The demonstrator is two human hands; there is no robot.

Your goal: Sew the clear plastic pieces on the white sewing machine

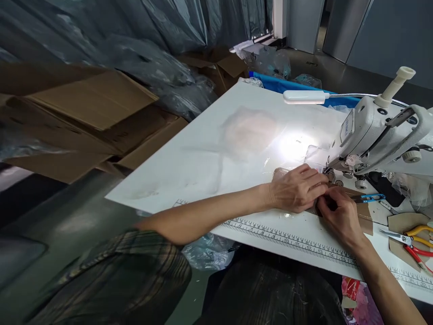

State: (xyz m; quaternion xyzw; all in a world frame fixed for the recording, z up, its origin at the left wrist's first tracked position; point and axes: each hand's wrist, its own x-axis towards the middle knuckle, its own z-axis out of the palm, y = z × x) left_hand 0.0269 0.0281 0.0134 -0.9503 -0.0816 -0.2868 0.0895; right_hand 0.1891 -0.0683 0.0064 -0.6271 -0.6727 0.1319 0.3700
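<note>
Mesh piece (280,172) partly covered by left hand (297,188), right hand (341,214) curled beside | grips hidden, can't be told | probably mid-job at sewing machine (365,122), done/left not really shown

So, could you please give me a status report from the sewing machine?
Left hand and right hand close together by the sewing machine. Brownish material mostly hidden by left hand. Blue snips close beside right hand, possibly in its way.
</note>
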